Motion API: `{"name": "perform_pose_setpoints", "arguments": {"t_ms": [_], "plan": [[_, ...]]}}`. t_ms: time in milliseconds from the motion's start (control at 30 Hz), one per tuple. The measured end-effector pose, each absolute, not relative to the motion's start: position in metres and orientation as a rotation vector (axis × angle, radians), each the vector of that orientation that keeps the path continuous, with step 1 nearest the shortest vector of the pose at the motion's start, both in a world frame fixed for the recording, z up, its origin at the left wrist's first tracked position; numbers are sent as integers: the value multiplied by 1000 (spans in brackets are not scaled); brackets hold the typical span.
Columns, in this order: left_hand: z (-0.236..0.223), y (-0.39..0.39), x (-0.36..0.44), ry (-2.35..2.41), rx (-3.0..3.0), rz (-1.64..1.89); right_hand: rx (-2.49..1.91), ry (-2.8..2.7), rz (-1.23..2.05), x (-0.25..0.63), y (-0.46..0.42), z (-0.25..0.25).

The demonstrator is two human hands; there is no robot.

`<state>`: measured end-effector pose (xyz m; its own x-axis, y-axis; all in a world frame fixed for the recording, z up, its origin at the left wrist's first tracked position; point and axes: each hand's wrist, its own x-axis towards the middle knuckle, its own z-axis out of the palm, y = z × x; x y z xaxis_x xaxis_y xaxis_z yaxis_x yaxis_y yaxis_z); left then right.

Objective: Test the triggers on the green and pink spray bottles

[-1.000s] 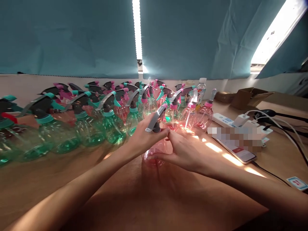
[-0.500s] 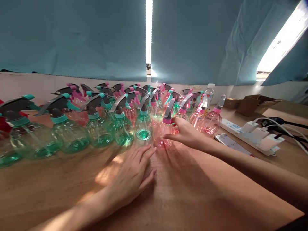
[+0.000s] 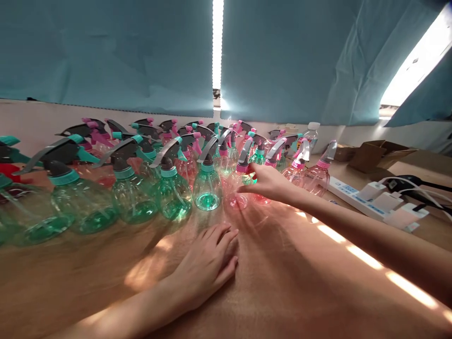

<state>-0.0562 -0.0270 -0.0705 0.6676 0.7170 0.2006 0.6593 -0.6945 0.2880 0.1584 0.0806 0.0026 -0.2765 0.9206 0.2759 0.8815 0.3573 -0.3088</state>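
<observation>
A clear pink spray bottle (image 3: 233, 187) with a grey and pink trigger head stands upright on the table. My right hand (image 3: 270, 182) grips it from the right side, thumb across the front and fingers up by the pink collar. My left hand (image 3: 208, 256) lies palm down on the wood, fingers slightly apart and holding nothing, in front of the row. Beside the gripped bottle, on its left, is a green spray bottle (image 3: 207, 188) with a teal collar. Past my right hand stand more pink bottles, among them one at the row's right end (image 3: 317, 176).
Several green spray bottles (image 3: 134, 200) line the left, with more pink and green ones behind. A white power strip (image 3: 353, 195) with plugs and cables lies right, near an open cardboard box (image 3: 379, 155). A clear capped bottle (image 3: 311, 134) stands behind. Blue cloth (image 3: 141, 56) hangs at the back.
My right hand and the pink bottle have shifted back, more level with the green bottle beside it. My left hand has drawn away from the bottles, toward me. The view has shifted slightly.
</observation>
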Motion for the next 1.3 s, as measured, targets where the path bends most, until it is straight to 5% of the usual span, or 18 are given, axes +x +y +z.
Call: {"name": "perform_pose_setpoints", "arguments": {"t_ms": [567,867,1300], "plan": [[-69,-26,-55,1093,2716,519,-1343,-2137,130,183,51,0],[-78,-7,-27,980,2683,753,-1705,-2018,-33,249,47,23],[-79,16,19,748,2681,909,-1820,-1929,63,212,84,-2]]}}
